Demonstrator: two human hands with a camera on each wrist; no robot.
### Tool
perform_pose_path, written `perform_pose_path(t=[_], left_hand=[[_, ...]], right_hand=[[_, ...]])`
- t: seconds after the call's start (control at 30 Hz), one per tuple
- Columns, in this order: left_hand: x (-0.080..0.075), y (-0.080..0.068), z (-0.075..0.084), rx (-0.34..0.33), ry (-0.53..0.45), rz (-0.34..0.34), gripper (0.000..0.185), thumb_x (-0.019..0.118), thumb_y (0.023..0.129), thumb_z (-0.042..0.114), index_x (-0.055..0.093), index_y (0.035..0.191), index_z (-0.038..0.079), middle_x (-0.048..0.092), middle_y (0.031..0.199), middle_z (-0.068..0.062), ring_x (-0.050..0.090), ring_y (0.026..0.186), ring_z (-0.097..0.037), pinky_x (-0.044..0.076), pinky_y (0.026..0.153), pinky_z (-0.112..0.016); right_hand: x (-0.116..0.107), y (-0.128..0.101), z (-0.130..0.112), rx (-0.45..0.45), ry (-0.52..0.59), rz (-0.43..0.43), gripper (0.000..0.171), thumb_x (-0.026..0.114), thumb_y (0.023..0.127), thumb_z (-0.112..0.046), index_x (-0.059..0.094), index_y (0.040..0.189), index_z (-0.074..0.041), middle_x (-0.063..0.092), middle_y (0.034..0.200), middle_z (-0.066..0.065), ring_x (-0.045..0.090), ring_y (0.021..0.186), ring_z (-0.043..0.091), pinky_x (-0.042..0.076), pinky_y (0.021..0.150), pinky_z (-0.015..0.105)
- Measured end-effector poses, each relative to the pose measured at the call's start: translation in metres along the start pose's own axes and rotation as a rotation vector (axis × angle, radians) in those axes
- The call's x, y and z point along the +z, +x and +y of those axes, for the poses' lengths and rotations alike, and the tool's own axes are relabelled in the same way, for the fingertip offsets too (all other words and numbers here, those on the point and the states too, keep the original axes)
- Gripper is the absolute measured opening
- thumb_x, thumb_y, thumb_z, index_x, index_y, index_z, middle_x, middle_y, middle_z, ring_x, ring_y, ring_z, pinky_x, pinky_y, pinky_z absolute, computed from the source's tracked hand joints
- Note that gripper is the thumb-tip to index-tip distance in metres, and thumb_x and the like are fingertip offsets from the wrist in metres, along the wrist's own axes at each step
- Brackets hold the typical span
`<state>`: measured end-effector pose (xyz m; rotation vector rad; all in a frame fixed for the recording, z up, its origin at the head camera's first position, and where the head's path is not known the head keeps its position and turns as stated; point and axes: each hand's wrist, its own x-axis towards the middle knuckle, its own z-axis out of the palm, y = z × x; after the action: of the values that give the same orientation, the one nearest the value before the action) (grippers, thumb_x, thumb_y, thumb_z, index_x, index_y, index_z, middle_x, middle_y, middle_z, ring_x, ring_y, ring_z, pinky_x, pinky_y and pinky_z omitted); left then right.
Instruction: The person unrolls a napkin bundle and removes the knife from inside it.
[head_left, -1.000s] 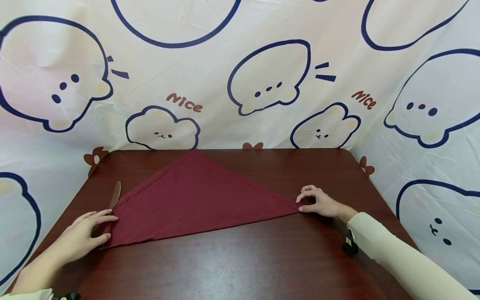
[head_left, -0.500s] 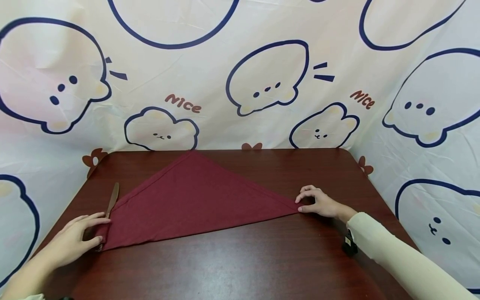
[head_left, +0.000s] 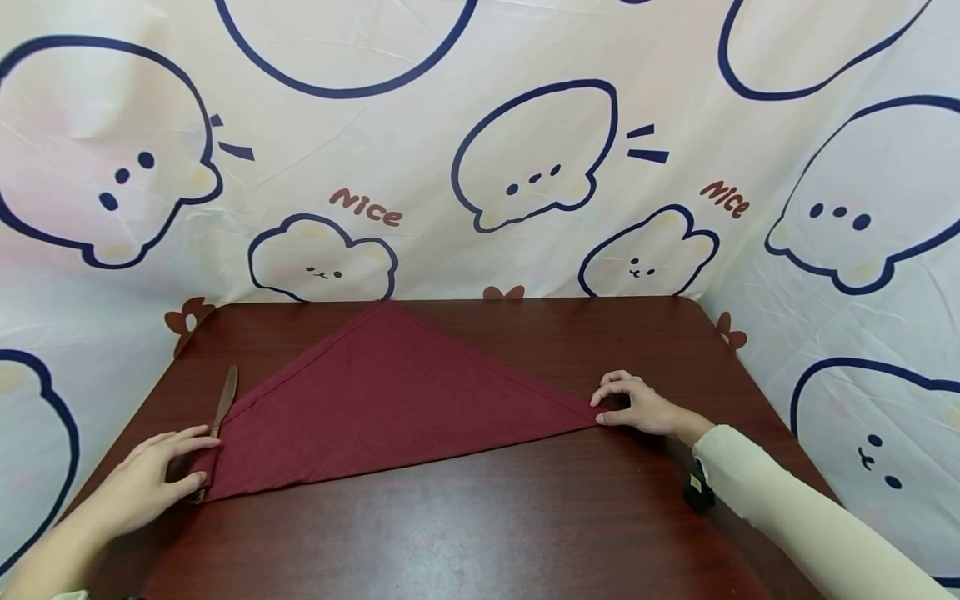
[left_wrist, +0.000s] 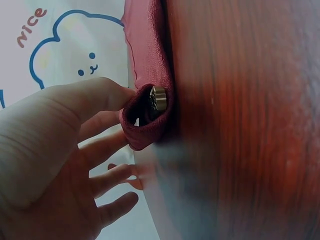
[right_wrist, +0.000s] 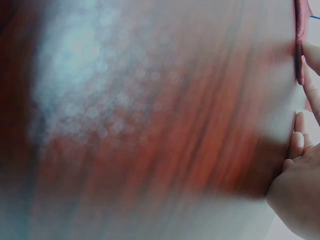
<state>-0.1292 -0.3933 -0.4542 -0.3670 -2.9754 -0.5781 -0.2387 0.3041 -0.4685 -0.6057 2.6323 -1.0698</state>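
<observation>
A maroon cloth (head_left: 390, 400) folded into a triangle lies flat on the dark wooden table (head_left: 480, 525). My left hand (head_left: 197, 457) pinches its left corner between thumb and forefinger. In the left wrist view that corner (left_wrist: 142, 127) curls around the metal end of a table knife (left_wrist: 158, 98), with my thumb against the fold. The knife (head_left: 224, 400) lies along the cloth's left edge, blade pointing away. My right hand (head_left: 600, 410) holds the right tip of the cloth with curled fingers; the right wrist view shows only its fingertips (right_wrist: 307, 55) beside the cloth's edge (right_wrist: 300, 30).
A cartoon-printed backdrop (head_left: 525, 167) hangs behind and around the table on the far, left and right sides. A small black device (head_left: 699, 490) sits at my right wrist. Bare wood runs along the near side of the table.
My left hand has drawn the cloth's left corner a little to the left, over the knife's handle end. The right hand has stayed put.
</observation>
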Motion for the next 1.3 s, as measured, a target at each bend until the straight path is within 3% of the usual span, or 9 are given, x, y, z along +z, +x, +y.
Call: perform_pose_path(t=[0.23, 0.77, 1.3], left_hand=[[-0.006, 0.005, 0.011, -0.069, 0.034, -0.069, 0.042, 0.077, 0.088, 0.019, 0.066, 0.124, 0.000, 0.049, 0.141, -0.036, 0.035, 0.127, -0.058, 0.034, 0.091, -0.077], [0.003, 0.016, 0.032, -0.066, 0.104, -0.117, 0.050, 0.079, 0.085, 0.024, 0.066, 0.127, 0.001, 0.053, 0.141, -0.032, 0.035, 0.130, -0.059, 0.032, 0.089, -0.084], [0.005, 0.008, 0.023, -0.060, 0.145, -0.088, 0.048, 0.079, 0.083, 0.015, 0.065, 0.128, 0.003, 0.059, 0.133, -0.033, 0.037, 0.128, -0.060, 0.034, 0.086, -0.083]], right_hand=[[0.000, 0.000, 0.000, -0.004, 0.002, 0.000, 0.016, 0.079, 0.088, -0.020, 0.074, 0.102, -0.015, 0.051, 0.122, 0.010, 0.041, 0.119, 0.028, 0.034, 0.101, 0.051], [-0.001, -0.001, -0.002, 0.001, -0.002, -0.002, 0.015, 0.079, 0.088, -0.020, 0.074, 0.102, -0.016, 0.051, 0.122, 0.010, 0.041, 0.119, 0.028, 0.033, 0.101, 0.050], [-0.002, -0.001, -0.003, 0.007, -0.003, -0.007, 0.015, 0.079, 0.088, -0.021, 0.074, 0.101, -0.016, 0.051, 0.122, 0.011, 0.041, 0.119, 0.029, 0.033, 0.102, 0.051]])
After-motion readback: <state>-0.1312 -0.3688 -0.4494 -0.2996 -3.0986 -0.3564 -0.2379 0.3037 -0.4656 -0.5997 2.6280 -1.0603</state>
